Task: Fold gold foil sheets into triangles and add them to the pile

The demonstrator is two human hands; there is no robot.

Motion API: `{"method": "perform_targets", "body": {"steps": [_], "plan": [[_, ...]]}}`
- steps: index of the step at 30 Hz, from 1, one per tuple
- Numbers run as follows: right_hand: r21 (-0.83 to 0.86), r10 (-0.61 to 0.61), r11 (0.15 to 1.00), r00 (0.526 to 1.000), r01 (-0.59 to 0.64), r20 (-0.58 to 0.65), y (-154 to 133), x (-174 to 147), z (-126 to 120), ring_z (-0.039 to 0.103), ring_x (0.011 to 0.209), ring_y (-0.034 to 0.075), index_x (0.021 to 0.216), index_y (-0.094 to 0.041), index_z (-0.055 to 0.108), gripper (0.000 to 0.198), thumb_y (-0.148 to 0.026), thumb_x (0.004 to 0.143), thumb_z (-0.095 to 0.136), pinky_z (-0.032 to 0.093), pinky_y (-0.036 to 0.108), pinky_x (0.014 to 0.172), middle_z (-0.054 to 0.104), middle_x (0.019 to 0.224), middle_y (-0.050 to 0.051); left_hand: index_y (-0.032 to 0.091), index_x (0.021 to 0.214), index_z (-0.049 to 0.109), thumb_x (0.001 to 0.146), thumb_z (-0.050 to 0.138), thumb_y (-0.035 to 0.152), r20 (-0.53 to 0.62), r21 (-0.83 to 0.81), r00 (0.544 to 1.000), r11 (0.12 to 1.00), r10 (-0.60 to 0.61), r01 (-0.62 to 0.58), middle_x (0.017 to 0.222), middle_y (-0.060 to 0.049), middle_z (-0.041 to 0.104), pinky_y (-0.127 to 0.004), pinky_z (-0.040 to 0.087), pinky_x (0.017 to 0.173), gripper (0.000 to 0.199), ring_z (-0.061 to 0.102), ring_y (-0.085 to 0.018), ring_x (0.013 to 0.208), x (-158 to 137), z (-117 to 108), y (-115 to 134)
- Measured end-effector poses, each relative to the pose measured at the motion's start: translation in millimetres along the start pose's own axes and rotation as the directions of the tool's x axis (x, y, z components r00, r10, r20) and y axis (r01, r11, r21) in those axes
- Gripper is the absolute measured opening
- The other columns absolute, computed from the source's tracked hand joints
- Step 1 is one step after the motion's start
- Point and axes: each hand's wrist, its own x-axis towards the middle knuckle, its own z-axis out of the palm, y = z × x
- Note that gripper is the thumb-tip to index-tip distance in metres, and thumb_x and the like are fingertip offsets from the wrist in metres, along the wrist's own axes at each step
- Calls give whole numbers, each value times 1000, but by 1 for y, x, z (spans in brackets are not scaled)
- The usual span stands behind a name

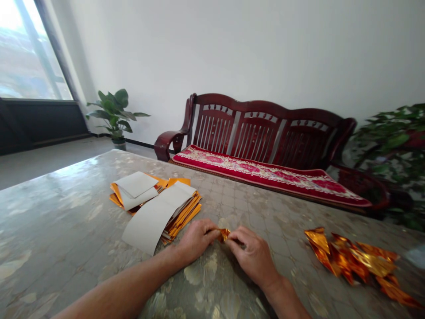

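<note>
Between my two hands is a small piece of shiny gold foil paper, folded or crumpled, just above the table. My left hand pinches its left end between thumb and fingers. The right end is in the closed fingers of my right hand. Most of the foil is hidden by my fingers. Beyond my left hand lies a stack of foil paper sheets, gold edges showing, with pale backs facing up on top. Several folded gold foil pieces lie in a loose pile right of my right hand.
A patterned, glossy table spreads under everything. Behind it stands a dark red wooden bench with a red floral cushion. A potted plant is at the left, leafy greenery at the right. A blurred pale object sits at the right edge.
</note>
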Motion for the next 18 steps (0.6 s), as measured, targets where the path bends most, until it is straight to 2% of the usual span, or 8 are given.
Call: {"method": "perform_targets", "body": {"steps": [9,15,18], "plan": [[96,-54,993,995,62,-80,7,-1,-1,59,66,14,68,-21,63,21,-21,88,58,46,22,64,60,68,0,16,70,70,90,49,32,54,-49,998,999,-11,14,68,2,61,-21,39,65,33,56,-12,67,-1,3,0],[140,-48,989,997,55,-55,8,-2,0,63,73,14,91,-24,73,13,-24,90,59,49,23,68,66,78,2,16,68,69,91,49,30,24,-29,1000,1000,-12,12,67,2,61,-21,38,64,34,55,-12,66,-2,3,3],[145,-51,987,995,63,-89,7,-1,2,61,70,14,84,-23,72,15,-22,90,58,48,23,67,64,75,1,16,67,68,92,50,29,4,0,1000,1000,17,-17,67,2,62,-21,39,65,33,57,-12,68,-2,4,3]]}}
